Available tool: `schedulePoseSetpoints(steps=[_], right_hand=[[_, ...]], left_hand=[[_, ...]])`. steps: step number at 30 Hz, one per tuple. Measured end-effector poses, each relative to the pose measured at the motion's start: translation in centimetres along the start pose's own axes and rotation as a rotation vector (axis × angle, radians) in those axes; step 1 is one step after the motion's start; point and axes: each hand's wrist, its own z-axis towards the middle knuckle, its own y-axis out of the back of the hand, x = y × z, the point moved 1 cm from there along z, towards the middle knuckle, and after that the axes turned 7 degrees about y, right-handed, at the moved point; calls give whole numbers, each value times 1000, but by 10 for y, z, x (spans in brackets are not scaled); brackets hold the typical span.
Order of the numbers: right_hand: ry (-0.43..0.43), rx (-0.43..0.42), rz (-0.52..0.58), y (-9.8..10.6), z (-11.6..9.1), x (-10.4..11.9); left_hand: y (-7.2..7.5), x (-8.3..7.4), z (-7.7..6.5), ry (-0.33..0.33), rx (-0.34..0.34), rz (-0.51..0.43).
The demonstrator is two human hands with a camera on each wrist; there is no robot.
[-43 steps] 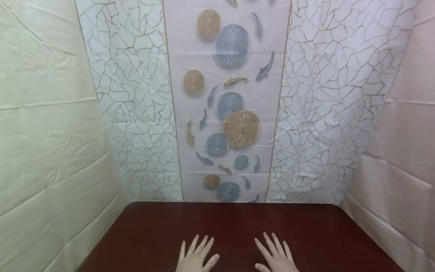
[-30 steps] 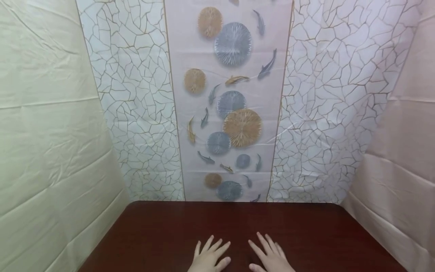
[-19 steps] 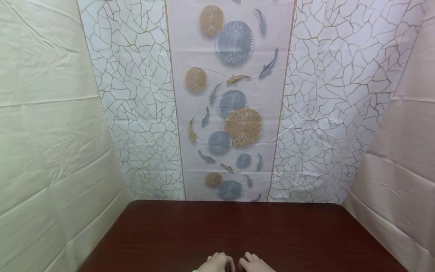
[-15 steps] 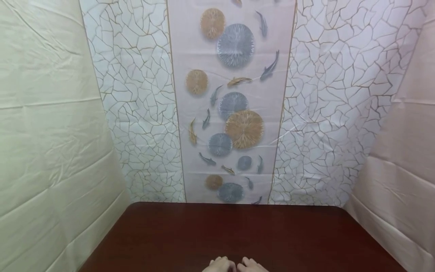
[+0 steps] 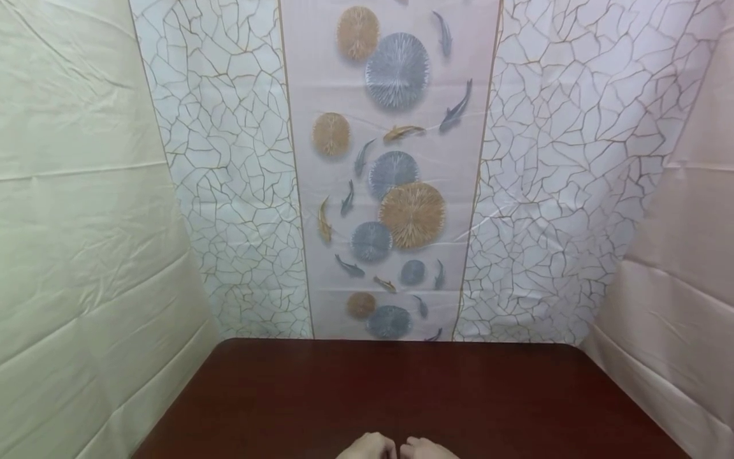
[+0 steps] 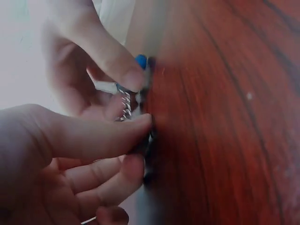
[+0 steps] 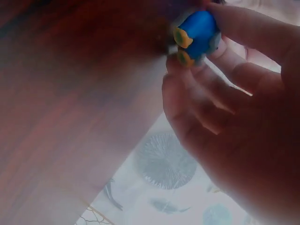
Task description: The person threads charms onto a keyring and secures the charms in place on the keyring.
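At the near edge of the table, my left hand (image 5: 369,447) and right hand (image 5: 425,449) are side by side with curled fingers. Between them is a small keychain-like thing, hidden from the head view. In the right wrist view, its blue figure (image 7: 201,28) with yellow feet sits at my right fingertips. The left wrist view shows a twisted black-and-silver chain (image 6: 125,104) between the two hands, beside a dark strand. My left thumb and forefinger pinch the dark part, while my right thumb and fingers pinch the end by the blue figure.
The dark red-brown table (image 5: 395,382) has rounded far corners. Behind it hangs a cloth (image 5: 539,191) printed with cracked-stone lines, round shapes and fish. Plain pale cloths (image 5: 97,255) hang along the left and right sides.
Both hands, spread apart with straight fingers earlier, have drawn together and back toward the near edge. Their fingers have curled, and the last half second shows only a slight shift.
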Motion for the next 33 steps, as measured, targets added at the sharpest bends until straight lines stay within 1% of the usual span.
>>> schedulePoseSetpoints(steps=[1,3,4,6,8,11,12,13,15,18,19,20,23,25,26,28,30,33], right_hand=[[-38,4,85,5,0,2],[-144,24,299,16,-1,7],[-184,34,359,22,0,8],[-212,41,378,35,2,10],[-231,20,352,47,4,12],[-219,-69,203,65,6,17],[-213,-108,178,71,6,18],[-208,-145,154,76,6,19],[-196,-197,152,84,6,20],[-173,-241,207,93,5,21],[-170,-255,210,95,4,21],[-167,-275,209,98,4,21],[-168,-372,154,104,4,23],[-186,-433,120,107,4,25],[-193,-454,125,109,4,26],[-196,-478,145,113,4,28],[-185,-480,188,117,4,30],[-140,-481,216,120,2,35]], left_hand=[[2,0,-2,-8,-1,-55],[6,0,-6,-5,13,-185],[10,0,-7,-3,10,-231],[18,0,-7,12,0,-342],[26,-1,-6,34,-11,-458],[38,-5,-5,6,-55,-584],[43,-8,-5,-13,-69,-613],[48,-10,-5,-31,-88,-625],[57,-16,-7,-64,-116,-638],[70,-27,-11,-96,-129,-654],[74,-30,-12,-109,-132,-661],[77,-34,-13,-122,-132,-670],[84,-45,-12,-180,-137,-678],[86,-51,-11,-213,-148,-687],[87,-54,-11,-224,-158,-686],[90,-58,-13,-235,-182,-690],[91,-62,-16,-241,-209,-690],[92,-65,-22,-261,-253,-656]])
